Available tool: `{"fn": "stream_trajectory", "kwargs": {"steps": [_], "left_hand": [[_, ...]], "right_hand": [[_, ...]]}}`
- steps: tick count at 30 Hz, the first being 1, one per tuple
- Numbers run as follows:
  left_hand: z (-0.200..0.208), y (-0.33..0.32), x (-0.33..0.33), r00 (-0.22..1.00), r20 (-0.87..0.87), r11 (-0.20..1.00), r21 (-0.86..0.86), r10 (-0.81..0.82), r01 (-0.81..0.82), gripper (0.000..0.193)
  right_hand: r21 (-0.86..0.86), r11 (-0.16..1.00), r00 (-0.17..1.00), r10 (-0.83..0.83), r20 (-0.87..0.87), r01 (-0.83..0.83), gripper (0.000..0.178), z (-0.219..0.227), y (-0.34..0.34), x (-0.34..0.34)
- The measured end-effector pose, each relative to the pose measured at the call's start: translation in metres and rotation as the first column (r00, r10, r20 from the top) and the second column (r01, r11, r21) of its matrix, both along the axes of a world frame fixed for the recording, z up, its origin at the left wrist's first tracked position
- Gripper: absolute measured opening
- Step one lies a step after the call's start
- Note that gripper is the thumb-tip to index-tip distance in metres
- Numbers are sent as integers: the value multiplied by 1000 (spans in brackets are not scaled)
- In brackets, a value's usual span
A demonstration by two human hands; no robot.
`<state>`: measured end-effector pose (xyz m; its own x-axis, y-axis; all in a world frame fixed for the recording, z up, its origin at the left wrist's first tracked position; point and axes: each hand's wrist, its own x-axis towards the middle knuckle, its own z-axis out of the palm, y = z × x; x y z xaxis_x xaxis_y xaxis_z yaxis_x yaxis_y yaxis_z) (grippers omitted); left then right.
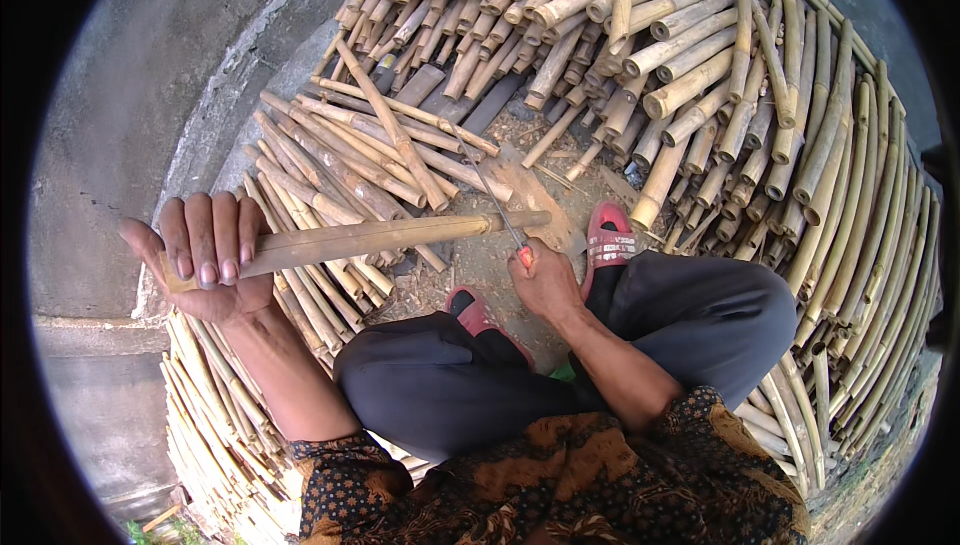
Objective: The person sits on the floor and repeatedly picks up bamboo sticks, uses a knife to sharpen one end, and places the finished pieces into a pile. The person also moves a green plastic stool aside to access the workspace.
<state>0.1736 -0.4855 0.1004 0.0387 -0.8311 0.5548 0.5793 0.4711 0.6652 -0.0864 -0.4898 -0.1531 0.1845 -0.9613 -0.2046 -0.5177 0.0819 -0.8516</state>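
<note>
My left hand (222,245) is wrapped round one end of a bamboo piece (380,237), holding it up roughly level across my front. At the right, my right hand (550,285) grips the red handle of a long, thin-bladed tool (488,183). Its narrow dark blade slants up and away to the left, crossing the bamboo near that piece's right end. Whether blade and bamboo touch, and whether the edge has teeth, I cannot tell.
Cut bamboo pieces (340,160) lie heaped at the left, beside a grey concrete wall (110,145). A large bamboo stack (690,55) fills the far side, with long poles (880,245) along the right. My feet in red sandals (607,240) rest on ground strewn with shavings (545,185).
</note>
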Motion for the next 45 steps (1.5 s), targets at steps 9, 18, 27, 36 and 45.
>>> {"fn": "stream_trajectory", "kwargs": {"steps": [9, 18, 27, 36, 45], "left_hand": [[-53, -35, 3, 802, -13, 800, -67, 597, -596, 104], [-255, -35, -29, 601, 797, 767, 425, -64, -482, 46], [-225, 94, 113, 319, 235, 157, 522, 918, -838, 38], [-308, 474, 131, -95, 898, -856, 372, 430, -359, 47], [-410, 708, -13, 678, 732, -997, 65, 71, 34, 51]], "right_hand": [[72, 996, 987, -49, -154, 60, 38, -48, -3, -14], [91, 991, 990, -85, -115, 96, 37, -88, -5, -19], [61, 998, 994, -13, 112, 7, 40, -156, -17, -38], [120, 993, 1000, -14, 13, 12, 34, -129, -5, -15], [372, 928, 985, -86, 148, 25, 27, -96, 3, 14]]}}
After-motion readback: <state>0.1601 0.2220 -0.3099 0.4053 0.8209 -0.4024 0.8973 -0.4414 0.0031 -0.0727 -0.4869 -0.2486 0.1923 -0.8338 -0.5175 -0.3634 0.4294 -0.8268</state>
